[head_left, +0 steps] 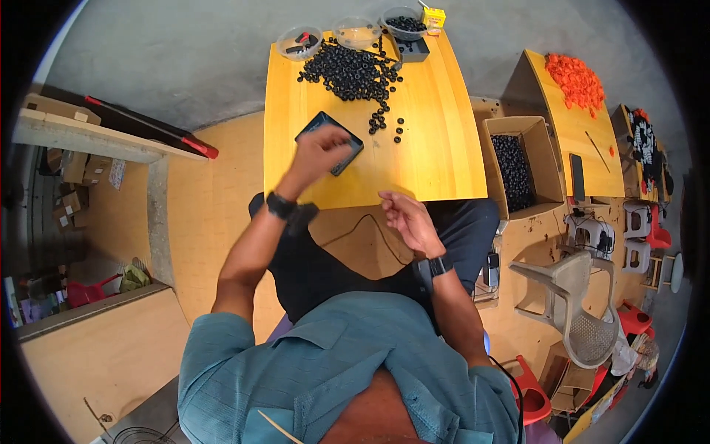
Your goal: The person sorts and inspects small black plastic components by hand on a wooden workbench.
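Note:
Over a dark shallow tray [356,154] near the table's front left, my left hand [319,157] hovers with its fingers curled in, slightly blurred by motion. Whatever its fingertips hold, if anything, does not show. My right hand [408,220] is at the table's front edge, fingers bent and thumb close to the index finger; anything between them is too small to make out. Beyond the tray spreads a big pile of small black rings [347,72], with several loose ones trailing toward me.
Along the back of the yellow table [436,126] stand a clear bowl [299,44] with red and black pieces, another clear bowl [357,33], a bowl of black rings [405,24] and a small yellow box [434,18]. To the right is a cardboard box [546,140] of black parts.

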`<state>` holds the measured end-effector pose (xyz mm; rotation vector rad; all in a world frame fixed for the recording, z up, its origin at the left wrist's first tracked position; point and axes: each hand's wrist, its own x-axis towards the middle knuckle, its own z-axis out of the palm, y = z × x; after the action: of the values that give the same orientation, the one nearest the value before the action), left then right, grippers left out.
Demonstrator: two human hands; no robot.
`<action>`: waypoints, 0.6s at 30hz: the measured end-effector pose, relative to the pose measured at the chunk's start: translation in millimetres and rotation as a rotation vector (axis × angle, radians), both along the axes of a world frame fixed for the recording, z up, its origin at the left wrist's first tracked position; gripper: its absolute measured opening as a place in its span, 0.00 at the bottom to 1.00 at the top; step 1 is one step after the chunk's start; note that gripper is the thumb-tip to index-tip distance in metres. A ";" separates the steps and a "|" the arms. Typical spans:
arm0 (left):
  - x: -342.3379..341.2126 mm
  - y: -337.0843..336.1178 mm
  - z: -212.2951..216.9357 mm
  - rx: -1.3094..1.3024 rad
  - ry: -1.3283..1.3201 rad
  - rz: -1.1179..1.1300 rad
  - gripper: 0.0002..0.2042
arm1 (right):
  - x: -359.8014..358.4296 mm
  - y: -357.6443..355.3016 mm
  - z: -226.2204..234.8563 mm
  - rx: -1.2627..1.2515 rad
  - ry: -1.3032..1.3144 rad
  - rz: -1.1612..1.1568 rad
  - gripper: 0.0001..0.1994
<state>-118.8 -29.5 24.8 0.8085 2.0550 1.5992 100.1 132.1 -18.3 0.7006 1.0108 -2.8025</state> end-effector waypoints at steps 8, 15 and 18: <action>100.4 2.9 23.1 0.154 0.233 -0.118 0.09 | -1.9 -19.6 28.9 -0.053 0.093 -0.016 0.10; 122.3 5.8 13.9 0.200 0.150 -0.096 0.08 | 19.4 -26.5 28.9 -0.116 0.088 -0.067 0.09; 126.0 4.9 10.0 0.231 0.102 -0.089 0.09 | 18.3 -26.5 26.1 -0.114 0.086 -0.076 0.09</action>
<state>7.2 -24.6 34.9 1.0672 1.8940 1.8001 118.4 105.6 7.8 0.6228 0.8462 -2.9509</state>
